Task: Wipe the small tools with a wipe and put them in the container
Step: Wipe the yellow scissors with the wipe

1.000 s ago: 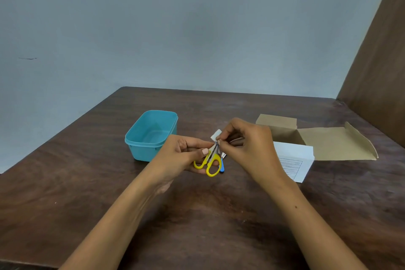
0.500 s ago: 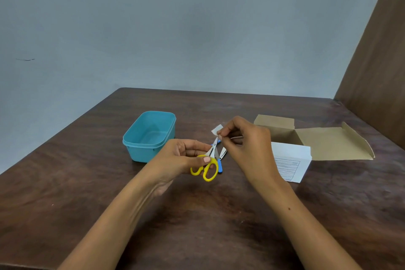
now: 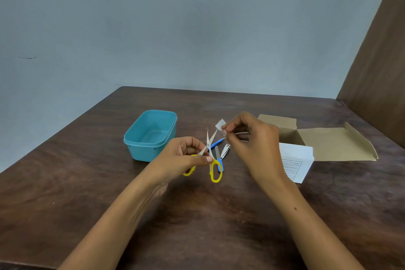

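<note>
Two hands busy: right hand (image 3: 252, 138) fingers (image 3: 225, 130) pinch a small white wipe square (image 3: 220, 124) at a blade tip; left hand (image 3: 186, 155) grips the yellow-handled small scissors (image 3: 213, 166), blades spread, above the desk (image 3: 87, 182). Step looks like wiping scissors. Next: run wipe down the blades, mind the points. Blue-handled tool (image 3: 217, 143), metal file (image 3: 217, 152) and nail clipper (image 3: 225, 151) wait on the desk. Teal plastic container (image 3: 151, 136) empty, just left, path open.
</note>
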Action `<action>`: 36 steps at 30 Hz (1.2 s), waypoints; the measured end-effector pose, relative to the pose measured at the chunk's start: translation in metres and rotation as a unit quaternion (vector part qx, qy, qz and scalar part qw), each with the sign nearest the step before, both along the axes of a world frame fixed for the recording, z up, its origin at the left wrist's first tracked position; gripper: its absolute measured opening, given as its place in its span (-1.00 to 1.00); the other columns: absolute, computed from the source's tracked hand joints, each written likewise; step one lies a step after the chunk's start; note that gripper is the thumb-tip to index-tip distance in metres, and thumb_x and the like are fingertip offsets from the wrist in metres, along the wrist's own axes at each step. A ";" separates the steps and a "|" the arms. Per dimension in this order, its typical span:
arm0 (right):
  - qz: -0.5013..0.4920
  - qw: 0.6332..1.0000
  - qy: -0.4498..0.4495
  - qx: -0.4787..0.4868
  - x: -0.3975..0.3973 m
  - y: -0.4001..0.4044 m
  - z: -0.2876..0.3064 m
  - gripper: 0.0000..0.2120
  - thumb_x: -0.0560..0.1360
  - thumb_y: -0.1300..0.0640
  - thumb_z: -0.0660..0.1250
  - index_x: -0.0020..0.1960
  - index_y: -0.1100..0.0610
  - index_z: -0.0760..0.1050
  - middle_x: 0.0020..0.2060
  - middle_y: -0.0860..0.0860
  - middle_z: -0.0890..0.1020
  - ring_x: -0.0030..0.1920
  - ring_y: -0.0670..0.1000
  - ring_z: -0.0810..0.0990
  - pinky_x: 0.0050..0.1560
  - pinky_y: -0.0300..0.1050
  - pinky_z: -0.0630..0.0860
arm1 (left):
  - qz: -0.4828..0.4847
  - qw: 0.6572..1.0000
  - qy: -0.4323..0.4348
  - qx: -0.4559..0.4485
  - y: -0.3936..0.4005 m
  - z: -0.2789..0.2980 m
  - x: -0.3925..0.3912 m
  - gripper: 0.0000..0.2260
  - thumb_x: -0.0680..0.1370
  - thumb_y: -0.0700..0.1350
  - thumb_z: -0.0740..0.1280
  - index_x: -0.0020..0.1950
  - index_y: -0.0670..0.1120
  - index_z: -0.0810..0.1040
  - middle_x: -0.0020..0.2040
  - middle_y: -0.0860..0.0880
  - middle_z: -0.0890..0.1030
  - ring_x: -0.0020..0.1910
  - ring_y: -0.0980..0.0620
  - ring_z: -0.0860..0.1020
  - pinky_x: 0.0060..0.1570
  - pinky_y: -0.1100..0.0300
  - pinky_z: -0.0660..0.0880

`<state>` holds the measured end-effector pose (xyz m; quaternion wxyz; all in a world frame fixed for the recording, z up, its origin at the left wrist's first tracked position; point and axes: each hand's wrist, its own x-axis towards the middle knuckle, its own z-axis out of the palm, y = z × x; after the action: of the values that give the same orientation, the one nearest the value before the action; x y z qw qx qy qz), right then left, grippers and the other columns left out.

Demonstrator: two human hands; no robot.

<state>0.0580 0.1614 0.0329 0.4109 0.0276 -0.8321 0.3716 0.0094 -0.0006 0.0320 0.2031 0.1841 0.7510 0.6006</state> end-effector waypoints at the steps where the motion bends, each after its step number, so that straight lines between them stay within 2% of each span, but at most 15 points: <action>1: 0.001 1.000 -0.001 0.001 0.000 0.000 0.000 -0.89 0.39 0.39 0.41 -0.22 0.22 0.53 -0.27 0.02 0.66 -0.21 -0.06 0.65 -0.19 -0.12 0.59 | 0.001 1.000 0.003 0.000 0.000 0.001 0.000 -0.87 0.42 -0.24 0.47 -0.09 -0.17 0.58 -0.25 -0.03 0.68 -0.44 0.26 0.54 -0.48 0.43 0.38; 6: 0.028 0.999 0.012 0.027 0.003 -0.003 0.002 -0.91 0.40 0.35 0.42 -0.20 0.21 0.55 -0.25 0.03 0.67 -0.19 -0.06 0.66 -0.17 -0.19 0.59 | 0.008 1.000 0.012 -0.002 -0.002 0.001 0.002 -0.88 0.40 -0.15 0.49 -0.13 -0.09 0.59 -0.28 0.01 0.70 -0.40 0.23 0.55 -0.50 0.33 0.31; 8: 0.042 0.998 -0.002 0.045 0.003 -0.005 0.001 -0.88 0.37 0.37 0.42 -0.22 0.19 0.53 -0.27 0.02 0.67 -0.21 -0.05 0.66 -0.20 -0.15 0.59 | 0.018 1.000 0.013 0.006 -0.002 0.001 0.002 -0.87 0.38 -0.14 0.50 -0.14 -0.09 0.60 -0.28 -0.01 0.69 -0.41 0.19 0.51 -0.52 0.33 0.28; 12: 0.058 0.994 -0.043 0.079 0.001 -0.008 -0.004 -0.86 0.33 0.37 0.41 -0.25 0.16 0.53 -0.30 0.00 0.67 -0.26 -0.03 0.64 -0.24 -0.08 0.59 | 0.025 0.999 0.024 0.015 -0.003 0.000 0.003 -0.88 0.36 -0.17 0.51 -0.19 -0.11 0.59 -0.37 -0.01 0.63 -0.51 0.20 0.40 -0.54 0.33 0.23; 16: 0.033 0.997 -0.029 0.058 -0.001 -0.005 -0.005 -0.84 0.34 0.38 0.42 -0.26 0.16 0.51 -0.30 0.00 0.66 -0.26 -0.02 0.65 -0.23 -0.06 0.61 | 0.023 0.999 0.020 0.026 -0.002 0.000 0.003 -0.87 0.36 -0.21 0.51 -0.18 -0.15 0.60 -0.40 -0.01 0.63 -0.56 0.21 0.42 -0.58 0.38 0.24; 21: 0.049 0.995 -0.037 0.079 0.002 -0.009 -0.004 -0.85 0.32 0.34 0.45 -0.27 0.14 0.52 -0.32 -0.02 0.66 -0.28 -0.09 0.63 -0.25 -0.17 0.58 | 0.030 0.999 0.020 0.035 -0.001 -0.001 0.001 -0.88 0.36 -0.28 0.50 -0.19 -0.20 0.59 -0.41 -0.07 0.59 -0.58 0.22 0.42 -0.58 0.44 0.28; 24: 0.029 0.997 -0.032 0.061 0.000 -0.007 -0.005 -0.82 0.32 0.36 0.44 -0.28 0.13 0.51 -0.34 -0.04 0.64 -0.30 -0.08 0.63 -0.26 -0.14 0.59 | 0.030 0.999 0.019 0.028 0.000 -0.001 0.002 -0.88 0.35 -0.27 0.51 -0.18 -0.19 0.60 -0.36 -0.09 0.63 -0.54 0.23 0.45 -0.58 0.44 0.27; 27: -0.017 0.999 0.011 0.049 0.001 -0.005 -0.003 -0.84 0.36 0.34 0.45 -0.26 0.15 0.51 -0.33 -0.05 0.62 -0.30 -0.07 0.62 -0.26 -0.13 0.60 | 0.030 0.999 0.005 0.020 0.000 -0.001 0.002 -0.86 0.35 -0.26 0.52 -0.16 -0.19 0.61 -0.24 -0.19 0.68 -0.40 0.15 0.54 -0.57 0.44 0.27; 30: 0.040 0.996 0.028 0.070 0.005 -0.009 -0.001 -0.87 0.34 0.31 0.44 -0.26 0.17 0.50 -0.34 -0.03 0.63 -0.29 -0.07 0.63 -0.27 -0.10 0.59 | 0.022 0.999 0.004 0.028 0.000 0.000 0.003 -0.88 0.35 -0.30 0.50 -0.20 -0.19 0.59 -0.40 -0.04 0.64 -0.54 0.21 0.48 -0.61 0.43 0.24; 33: 0.081 0.989 -0.025 0.120 0.006 -0.015 -0.002 -0.85 0.32 0.29 0.43 -0.25 0.10 0.48 -0.36 -0.07 0.63 -0.30 -0.10 0.62 -0.29 -0.08 0.58 | 0.012 0.998 0.003 0.054 0.001 0.002 0.006 -0.85 0.38 -0.40 0.44 -0.25 -0.20 0.54 -0.56 0.07 0.55 -0.63 0.23 0.42 -0.62 0.48 0.26; 36: 0.057 0.992 -0.038 0.104 0.001 -0.011 -0.006 -0.81 0.33 0.32 0.43 -0.25 0.09 0.47 -0.33 -0.04 0.65 -0.28 -0.08 0.63 -0.28 -0.06 0.59 | -0.004 0.999 0.012 0.053 0.001 0.000 0.006 -0.89 0.38 -0.41 0.44 -0.20 -0.27 0.56 -0.53 0.07 0.58 -0.60 0.23 0.47 -0.58 0.50 0.31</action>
<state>0.0586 0.1502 0.0270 0.3522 0.1038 -0.8781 0.3068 0.0150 0.0001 0.0321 0.1868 0.2048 0.7199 0.6363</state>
